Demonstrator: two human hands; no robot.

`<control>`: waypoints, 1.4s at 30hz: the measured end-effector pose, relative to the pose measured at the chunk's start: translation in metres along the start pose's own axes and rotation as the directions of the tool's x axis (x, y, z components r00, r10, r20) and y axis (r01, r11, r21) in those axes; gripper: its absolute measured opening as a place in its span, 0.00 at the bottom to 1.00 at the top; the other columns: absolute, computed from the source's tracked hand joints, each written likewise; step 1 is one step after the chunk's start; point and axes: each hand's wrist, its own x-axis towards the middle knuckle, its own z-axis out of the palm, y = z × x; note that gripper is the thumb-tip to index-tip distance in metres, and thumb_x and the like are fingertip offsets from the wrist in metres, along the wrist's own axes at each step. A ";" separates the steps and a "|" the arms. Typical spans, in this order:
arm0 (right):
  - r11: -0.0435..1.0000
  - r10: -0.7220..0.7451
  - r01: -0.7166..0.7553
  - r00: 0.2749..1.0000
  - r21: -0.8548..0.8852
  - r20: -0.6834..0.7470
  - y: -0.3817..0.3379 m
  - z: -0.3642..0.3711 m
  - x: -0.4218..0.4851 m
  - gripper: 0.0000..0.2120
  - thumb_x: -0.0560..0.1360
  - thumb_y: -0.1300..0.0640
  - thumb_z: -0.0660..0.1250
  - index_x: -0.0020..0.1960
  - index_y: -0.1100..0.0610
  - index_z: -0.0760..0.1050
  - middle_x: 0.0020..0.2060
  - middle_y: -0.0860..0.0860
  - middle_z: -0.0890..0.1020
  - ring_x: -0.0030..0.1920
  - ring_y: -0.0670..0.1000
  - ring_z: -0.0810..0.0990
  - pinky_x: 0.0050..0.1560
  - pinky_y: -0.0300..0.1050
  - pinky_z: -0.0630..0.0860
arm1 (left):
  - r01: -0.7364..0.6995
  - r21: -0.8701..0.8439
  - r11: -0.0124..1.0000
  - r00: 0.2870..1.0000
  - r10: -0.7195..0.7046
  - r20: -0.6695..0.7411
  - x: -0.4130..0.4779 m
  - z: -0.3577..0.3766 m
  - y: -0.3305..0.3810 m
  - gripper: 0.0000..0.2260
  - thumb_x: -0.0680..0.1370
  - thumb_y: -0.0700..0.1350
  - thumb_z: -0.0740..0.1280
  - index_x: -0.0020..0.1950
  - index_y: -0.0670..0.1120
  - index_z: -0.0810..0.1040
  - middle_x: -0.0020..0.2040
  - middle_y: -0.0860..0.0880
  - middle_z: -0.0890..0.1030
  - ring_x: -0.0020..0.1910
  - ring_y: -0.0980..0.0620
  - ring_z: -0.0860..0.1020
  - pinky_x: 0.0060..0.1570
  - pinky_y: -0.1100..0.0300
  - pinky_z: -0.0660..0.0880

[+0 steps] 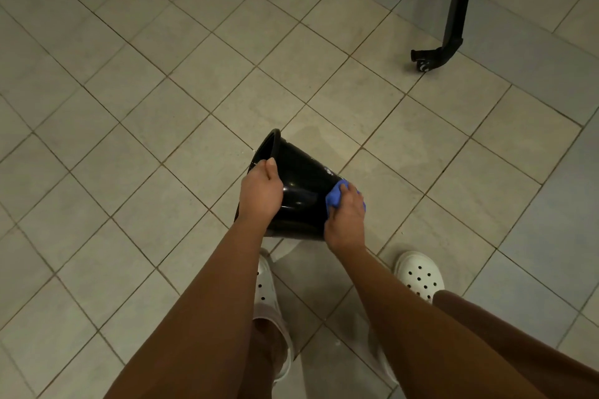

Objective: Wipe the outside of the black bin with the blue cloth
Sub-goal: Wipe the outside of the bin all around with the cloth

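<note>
Left hand point(261, 192) gripping rim, tilting black bin point(299, 178) sideways, exposing wall; right hand point(345, 217) closed around blue cloth point(335, 196), pressing it there.

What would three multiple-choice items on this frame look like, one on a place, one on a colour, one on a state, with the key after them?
1. Where does the left hand hold the black bin?
A. at its rim
B. at its base
C. nowhere on it

2. What colour is the cloth under the right hand?
A. yellow
B. blue
C. white

3. How does the bin stand?
A. upright with its mouth up
B. upside down, flat on the tiled floor
C. tipped over, mouth pointing up-left in the picture

Key: 1 A, the fingers curl over the rim at the open end. 2 B, blue fabric shows past the fingers, against the bin's side. 3 C, the opening faces up-left and the narrow end points toward the white clogs.
</note>
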 end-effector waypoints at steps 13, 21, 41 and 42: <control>0.995 -0.006 0.005 1.000 0.095 0.007 0.005 -0.008 0.013 0.25 0.76 0.62 0.62 0.72 0.58 0.61 0.71 0.56 0.64 0.71 0.57 0.62 0.73 0.55 0.60 | 0.015 -0.045 0.999 1.000 -0.016 -0.016 0.003 0.001 -0.002 0.16 0.85 0.50 0.49 0.50 0.43 0.73 0.38 0.50 0.74 0.36 0.58 0.72 0.34 0.67 0.66; 0.984 -0.170 0.170 0.985 -0.045 0.006 -0.017 0.014 -0.008 0.29 0.76 0.63 0.61 0.74 0.55 0.56 0.75 0.51 0.57 0.76 0.54 0.49 0.75 0.54 0.47 | 0.013 -0.052 0.999 1.000 -0.013 -0.006 0.007 0.001 -0.003 0.16 0.85 0.51 0.50 0.50 0.44 0.73 0.40 0.48 0.75 0.38 0.55 0.74 0.36 0.63 0.70; 0.980 -0.190 0.195 0.976 -0.036 0.101 0.001 -0.009 0.022 0.25 0.77 0.61 0.61 0.72 0.56 0.60 0.71 0.55 0.65 0.73 0.57 0.58 0.74 0.56 0.55 | 0.041 -0.121 0.992 0.999 -0.041 0.004 0.004 -0.002 -0.007 0.15 0.85 0.51 0.50 0.51 0.45 0.72 0.42 0.48 0.75 0.40 0.56 0.74 0.43 0.60 0.70; 0.988 -0.153 0.155 0.984 -0.019 0.093 0.001 -0.011 0.026 0.24 0.77 0.61 0.61 0.72 0.57 0.61 0.69 0.56 0.66 0.71 0.58 0.61 0.73 0.57 0.58 | 0.046 -0.124 0.991 0.999 -0.047 0.000 0.004 -0.002 -0.008 0.16 0.85 0.51 0.50 0.51 0.44 0.72 0.41 0.47 0.75 0.39 0.56 0.74 0.41 0.61 0.70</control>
